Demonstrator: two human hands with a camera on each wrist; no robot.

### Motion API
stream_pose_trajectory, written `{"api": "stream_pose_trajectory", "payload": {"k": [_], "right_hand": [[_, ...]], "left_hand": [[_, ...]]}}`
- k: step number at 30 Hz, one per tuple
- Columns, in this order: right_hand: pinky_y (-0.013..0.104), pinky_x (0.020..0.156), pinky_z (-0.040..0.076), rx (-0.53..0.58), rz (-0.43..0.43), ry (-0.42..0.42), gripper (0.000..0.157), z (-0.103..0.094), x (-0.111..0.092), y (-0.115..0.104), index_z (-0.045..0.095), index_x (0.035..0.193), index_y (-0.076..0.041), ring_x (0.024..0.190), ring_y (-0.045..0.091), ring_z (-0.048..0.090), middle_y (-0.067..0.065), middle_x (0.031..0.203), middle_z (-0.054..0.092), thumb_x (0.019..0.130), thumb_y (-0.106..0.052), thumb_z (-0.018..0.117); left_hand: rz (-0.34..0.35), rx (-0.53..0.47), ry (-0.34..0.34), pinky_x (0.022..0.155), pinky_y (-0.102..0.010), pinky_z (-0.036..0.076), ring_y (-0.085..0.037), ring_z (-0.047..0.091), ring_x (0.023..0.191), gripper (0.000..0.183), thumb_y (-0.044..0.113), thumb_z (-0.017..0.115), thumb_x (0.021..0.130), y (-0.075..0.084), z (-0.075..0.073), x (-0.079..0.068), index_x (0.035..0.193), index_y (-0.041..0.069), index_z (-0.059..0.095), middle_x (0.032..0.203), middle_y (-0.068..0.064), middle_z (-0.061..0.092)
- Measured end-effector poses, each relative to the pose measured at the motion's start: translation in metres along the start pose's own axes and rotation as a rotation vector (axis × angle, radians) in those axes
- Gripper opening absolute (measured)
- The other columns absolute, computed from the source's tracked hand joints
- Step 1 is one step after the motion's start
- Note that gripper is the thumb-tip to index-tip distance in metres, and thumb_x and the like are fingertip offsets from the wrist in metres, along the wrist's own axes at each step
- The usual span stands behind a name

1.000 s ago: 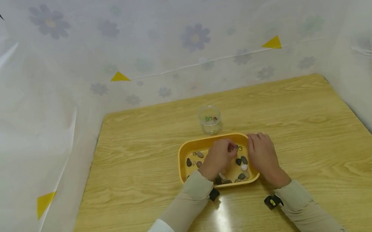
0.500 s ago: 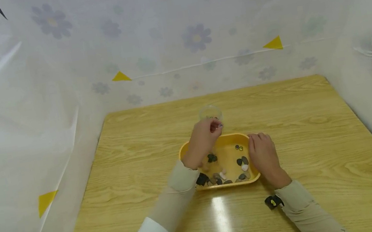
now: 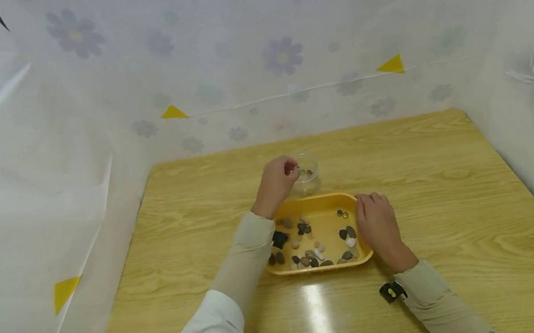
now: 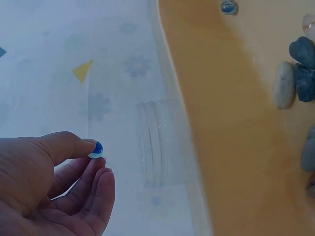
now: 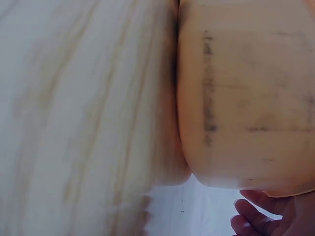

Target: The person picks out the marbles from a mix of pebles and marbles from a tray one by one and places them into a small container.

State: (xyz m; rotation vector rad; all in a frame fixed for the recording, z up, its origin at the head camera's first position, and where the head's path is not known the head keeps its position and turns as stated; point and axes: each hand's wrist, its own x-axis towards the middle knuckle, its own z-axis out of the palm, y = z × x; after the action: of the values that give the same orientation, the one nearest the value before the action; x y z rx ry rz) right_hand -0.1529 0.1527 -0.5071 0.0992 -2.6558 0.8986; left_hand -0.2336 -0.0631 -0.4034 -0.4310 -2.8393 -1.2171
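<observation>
My left hand (image 3: 275, 185) is raised at the near left side of a clear round jar (image 3: 308, 184), its fingertips right at the rim. Between thumb and fingertips it pinches a blue and clear marble (image 4: 96, 150), plain to see in the left wrist view. A few coloured marbles (image 3: 305, 172) lie inside the jar. In front of the jar stands a shallow yellow tray (image 3: 324, 201), and my right hand (image 3: 378, 224) grips its right rim. In the right wrist view, curled fingers (image 5: 253, 216) show by the tray's corner.
Dark, grey and white pebbles (image 3: 312, 259) are scattered in the tray, mostly along its near side. Two marbles (image 3: 342, 214) sit near its far right corner. Wood-grain table (image 3: 201, 211) surrounds the tray; pale flowered sheeting (image 3: 281, 55) walls the back and sides.
The left hand has lifted out of the tray with a marble and moved up and left to the jar. The right hand has stayed at the tray's right rim.
</observation>
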Motion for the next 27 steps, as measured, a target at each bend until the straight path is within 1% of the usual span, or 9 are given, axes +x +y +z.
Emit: {"api": "stream_pose_trajectory", "payload": {"k": [5,10,13,16,20,23,27], "right_hand": [[0.047,0.075,0.04,0.004,0.003,0.006,0.036,-0.001,0.0,0.0,0.062,0.11,0.003,0.084,0.033,0.048,0.017,0.093,0.057,0.101,-0.021,0.036],[0.047,0.077,0.04,0.003,0.012,-0.001,0.037,-0.001,0.0,-0.002,0.062,0.109,0.003,0.085,0.033,0.048,0.017,0.093,0.058,0.101,-0.021,0.036],[0.047,0.076,0.04,0.012,0.007,0.0,0.036,-0.001,-0.001,-0.002,0.063,0.109,0.004,0.085,0.033,0.048,0.017,0.092,0.058,0.101,-0.019,0.037],[0.046,0.075,0.041,0.015,0.004,0.005,0.035,-0.001,-0.001,-0.002,0.063,0.108,0.004,0.084,0.033,0.049,0.017,0.092,0.058,0.101,-0.019,0.037],[0.047,0.075,0.041,0.006,0.004,0.008,0.036,0.0,-0.001,0.0,0.063,0.108,0.003,0.084,0.032,0.049,0.017,0.093,0.058,0.101,-0.02,0.037],[0.047,0.076,0.041,0.001,0.004,0.005,0.036,0.0,0.0,0.0,0.063,0.108,0.003,0.084,0.032,0.049,0.017,0.093,0.058,0.101,-0.021,0.037],[0.047,0.076,0.041,-0.004,0.011,-0.004,0.037,0.0,0.0,0.0,0.063,0.109,0.003,0.084,0.032,0.049,0.016,0.094,0.058,0.101,-0.022,0.036]], "left_hand": [[-0.009,0.008,-0.006,0.072,-0.027,0.048,-0.014,0.056,0.083,0.017,0.015,0.056,0.094,-0.006,0.005,0.008,0.105,0.005,0.063,0.095,-0.003,0.06],[-0.027,0.058,-0.036,0.074,-0.027,0.048,-0.015,0.056,0.084,0.016,0.015,0.056,0.094,-0.012,0.011,0.012,0.104,0.005,0.063,0.095,-0.003,0.06],[-0.043,0.058,-0.045,0.074,-0.028,0.048,-0.015,0.056,0.084,0.016,0.014,0.057,0.093,-0.016,0.014,0.012,0.104,0.004,0.063,0.094,-0.004,0.06],[-0.061,0.048,-0.039,0.074,-0.029,0.049,-0.016,0.057,0.085,0.015,0.013,0.057,0.093,-0.019,0.015,0.012,0.104,0.004,0.063,0.094,-0.004,0.061],[-0.076,0.072,-0.044,0.074,-0.028,0.049,-0.015,0.057,0.085,0.015,0.015,0.057,0.094,-0.022,0.016,0.011,0.103,0.006,0.063,0.095,-0.003,0.061],[-0.078,0.072,-0.055,0.074,-0.029,0.049,-0.015,0.057,0.086,0.018,0.015,0.056,0.094,-0.024,0.016,0.011,0.106,0.005,0.063,0.096,-0.003,0.061],[-0.064,0.063,-0.063,0.074,-0.028,0.049,-0.015,0.058,0.086,0.021,0.014,0.055,0.094,-0.026,0.017,0.011,0.109,0.002,0.063,0.097,-0.004,0.061]]}}
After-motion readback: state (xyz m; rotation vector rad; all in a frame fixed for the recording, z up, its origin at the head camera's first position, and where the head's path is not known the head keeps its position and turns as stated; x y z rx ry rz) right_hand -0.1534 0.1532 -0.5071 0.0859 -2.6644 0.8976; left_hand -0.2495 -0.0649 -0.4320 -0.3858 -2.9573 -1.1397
